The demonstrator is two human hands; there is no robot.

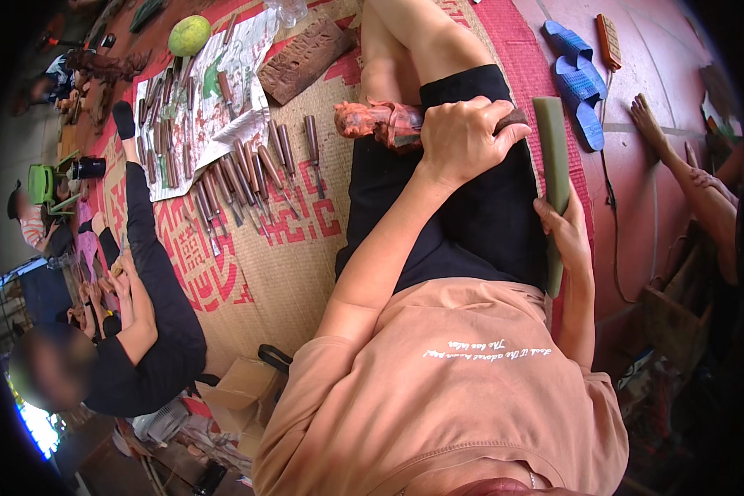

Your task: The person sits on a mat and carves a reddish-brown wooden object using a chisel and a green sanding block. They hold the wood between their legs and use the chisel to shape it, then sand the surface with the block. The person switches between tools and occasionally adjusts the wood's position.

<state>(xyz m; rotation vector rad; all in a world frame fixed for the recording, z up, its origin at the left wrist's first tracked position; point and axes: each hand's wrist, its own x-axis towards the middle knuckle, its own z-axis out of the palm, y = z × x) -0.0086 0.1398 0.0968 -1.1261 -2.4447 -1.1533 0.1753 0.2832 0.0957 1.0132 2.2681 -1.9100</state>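
Note:
My left hand is closed around a reddish carved wooden figurine, lying sideways across my thighs. Its detailed carved end sticks out to the left, and a dark brown end shows past my thumb on the right. At my right side, my right hand grips a long, flat, olive-green bar, held lengthwise beside my leg. Several wood-handled carving chisels lie on the mat to the left, nearest to my left hand. More of these tools rest on a stained white sheet.
A patterned straw mat lies under me. Near its far edge are a rough wood block and a yellow-green ball-shaped object. Blue slippers and an orange power strip lie right. People sit left and right.

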